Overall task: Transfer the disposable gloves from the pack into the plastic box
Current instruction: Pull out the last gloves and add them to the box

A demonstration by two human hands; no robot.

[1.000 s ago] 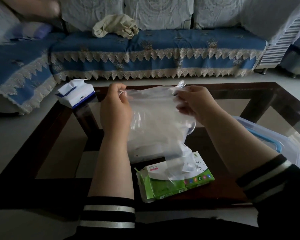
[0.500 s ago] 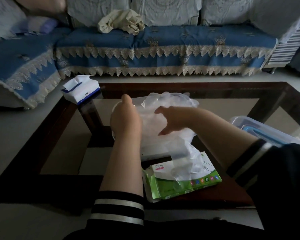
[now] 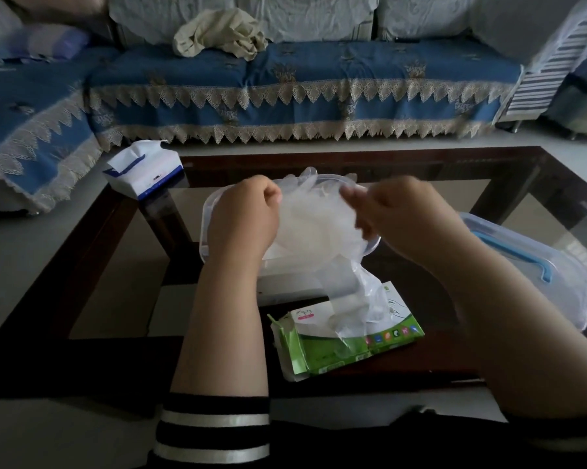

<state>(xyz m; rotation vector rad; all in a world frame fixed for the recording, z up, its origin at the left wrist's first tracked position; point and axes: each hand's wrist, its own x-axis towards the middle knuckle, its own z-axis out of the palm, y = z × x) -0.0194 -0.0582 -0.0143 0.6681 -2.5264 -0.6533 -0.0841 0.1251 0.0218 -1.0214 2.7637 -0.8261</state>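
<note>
A clear plastic box (image 3: 206,228) stands on the glass table in front of me. A bunch of thin transparent gloves (image 3: 314,225) lies over its opening. My left hand (image 3: 243,220) grips the left side of the gloves with curled fingers. My right hand (image 3: 386,211) pinches their right side over the box rim. A tail of clear glove film (image 3: 363,299) runs down from the box to the green and white glove pack (image 3: 349,340), which lies flat near the table's front edge.
A clear lid with a blue handle (image 3: 529,265) lies at the right. A white and blue tissue pack (image 3: 143,170) sits at the table's back left corner. The dark wooden table frame (image 3: 353,157) surrounds the glass. A blue sofa (image 3: 285,86) is behind.
Both hands have come down from chest height, carrying the spread gloves onto the box opening. The gloves are now bunched low over the box.
</note>
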